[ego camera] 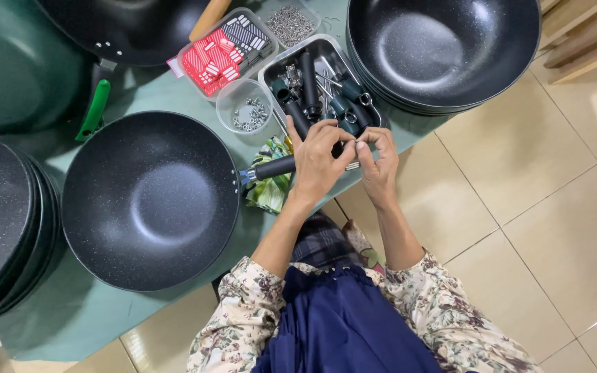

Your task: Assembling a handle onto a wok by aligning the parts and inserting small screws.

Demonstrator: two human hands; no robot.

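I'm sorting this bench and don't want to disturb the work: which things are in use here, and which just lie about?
In use:
left hand
right hand
black handle
dark wok
metal tray of handles

Lying about:
stacked woks
bowl of nuts
red-and-black box
green-handled tool

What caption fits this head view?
Both hands, left and right, work at the handle of a black wok beside a tray of handles.

- Your wok [150, 200] is speckled black, its handle [274, 168] black.
- Your table [70, 311] is pale green.
- Your sleeves [243, 304] are cream floral.
- Your apron [340, 324] is navy.
- The floor tiles [519, 228] are beige.
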